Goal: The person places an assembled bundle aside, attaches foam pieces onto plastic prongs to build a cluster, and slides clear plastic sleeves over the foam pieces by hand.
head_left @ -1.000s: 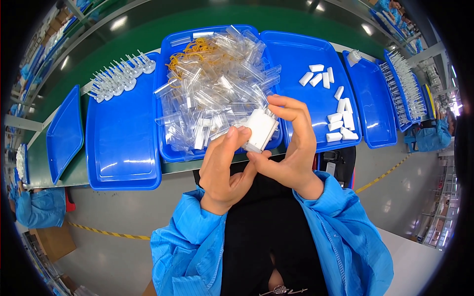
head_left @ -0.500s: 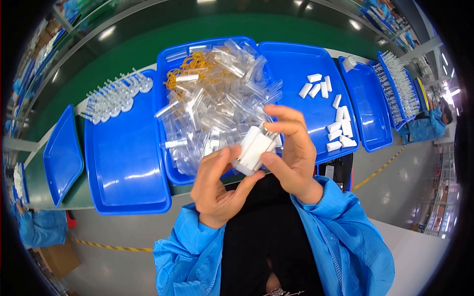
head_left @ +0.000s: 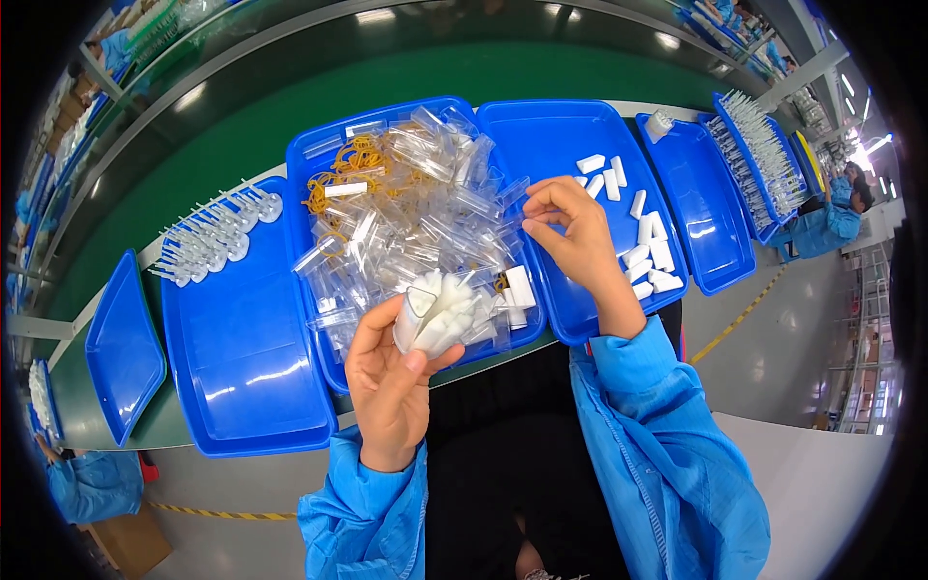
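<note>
My left hand (head_left: 389,391) is closed around a white bundle (head_left: 443,314). Its many rounded white ends fan out at the top, and a triangular end shows on its left side; I cannot tell its exact kind. Below and behind it, a blue tray (head_left: 298,208) carries a heap of clear plastic sleeves (head_left: 425,227). My right hand (head_left: 578,242) hovers by that tray's right edge, fingers curled and thumb near the index finger, close to a clear sleeve end. Whether anything is pinched there is too small to tell. White blocks (head_left: 519,288) lie at the heap's lower right corner.
Orange rubber bands (head_left: 362,155) lie on the heap. Right, a blue tray (head_left: 541,126) holds several white blocks (head_left: 660,253). Left, another tray (head_left: 242,338) bears clear stemmed pieces (head_left: 217,232). Farther right stands a rack of clear pieces (head_left: 754,159). Co-workers sit at both sides.
Both hands were together on a white block-like piece. Now my right hand has moved away, up and right; my left hand holds a white bundle with its ends fanned. The view has shifted slightly.
</note>
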